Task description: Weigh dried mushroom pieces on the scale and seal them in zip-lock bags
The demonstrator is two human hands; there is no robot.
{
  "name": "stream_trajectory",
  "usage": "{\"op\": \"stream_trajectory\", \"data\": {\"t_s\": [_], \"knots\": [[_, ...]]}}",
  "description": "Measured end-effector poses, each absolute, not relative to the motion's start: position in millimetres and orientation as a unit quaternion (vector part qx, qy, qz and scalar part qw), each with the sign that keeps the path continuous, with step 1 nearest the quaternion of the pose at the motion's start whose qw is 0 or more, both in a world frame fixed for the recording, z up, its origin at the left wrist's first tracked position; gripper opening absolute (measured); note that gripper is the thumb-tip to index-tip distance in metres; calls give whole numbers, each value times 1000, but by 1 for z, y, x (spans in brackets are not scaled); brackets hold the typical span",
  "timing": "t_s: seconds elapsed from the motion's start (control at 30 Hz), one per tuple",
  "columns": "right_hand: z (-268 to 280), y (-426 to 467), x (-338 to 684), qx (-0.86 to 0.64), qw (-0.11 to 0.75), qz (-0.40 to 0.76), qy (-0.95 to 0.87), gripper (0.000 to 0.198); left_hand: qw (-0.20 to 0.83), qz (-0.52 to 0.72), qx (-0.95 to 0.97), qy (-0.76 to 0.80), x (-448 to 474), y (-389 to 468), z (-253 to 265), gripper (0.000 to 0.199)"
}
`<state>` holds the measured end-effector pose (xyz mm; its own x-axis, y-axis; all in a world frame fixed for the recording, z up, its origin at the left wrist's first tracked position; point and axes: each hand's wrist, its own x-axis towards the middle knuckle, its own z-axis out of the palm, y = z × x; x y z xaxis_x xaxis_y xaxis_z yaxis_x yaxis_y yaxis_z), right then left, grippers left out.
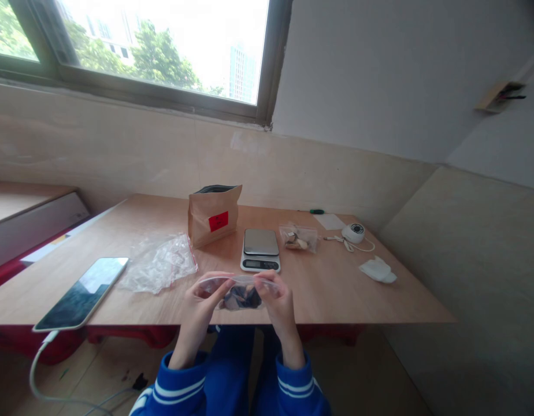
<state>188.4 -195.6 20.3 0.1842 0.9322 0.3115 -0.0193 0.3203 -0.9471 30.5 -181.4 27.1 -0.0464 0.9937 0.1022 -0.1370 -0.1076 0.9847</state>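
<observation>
Between my hands is a clear zip bag (pixel 241 298) with dark and brownish pieces inside, held up at the table's front edge. My left hand (pixel 201 297) pinches its top edge on the left side. The right-hand end of the same edge is gripped by my right hand (pixel 275 297), thumb and fingers closed on it. Just behind the bag stands a white kitchen scale (pixel 260 251) with a bare metal plate. Whether the bag's seal is closed, I cannot tell.
A brown paper pouch (pixel 214 222) stands open-topped behind a heap of clear bags (pixel 160 266). At left lies a cabled phone (pixel 82 293). Right of the scale are a filled zip bag (pixel 299 238), a white camera-like device (pixel 353 233), crumpled white tissue (pixel 378 270) and a green-handled screwdriver (pixel 316 212).
</observation>
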Motion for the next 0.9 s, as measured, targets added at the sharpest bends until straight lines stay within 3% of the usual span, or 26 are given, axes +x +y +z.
{"op": "stream_trajectory", "data": {"t_s": [0.43,0.7,0.8,0.9], "knots": [[24,-198,194,-478,629,276,-548,15,503,539,498,456,29,-187,38,25],[22,-194,197,-482,602,302,-560,17,454,557,511,471,29,-188,38,25],[31,-196,203,-507,595,226,-582,40,443,557,517,475,28,-187,39,26],[47,-199,202,-514,531,106,-665,33,444,557,522,470,31,-187,38,26]]}}
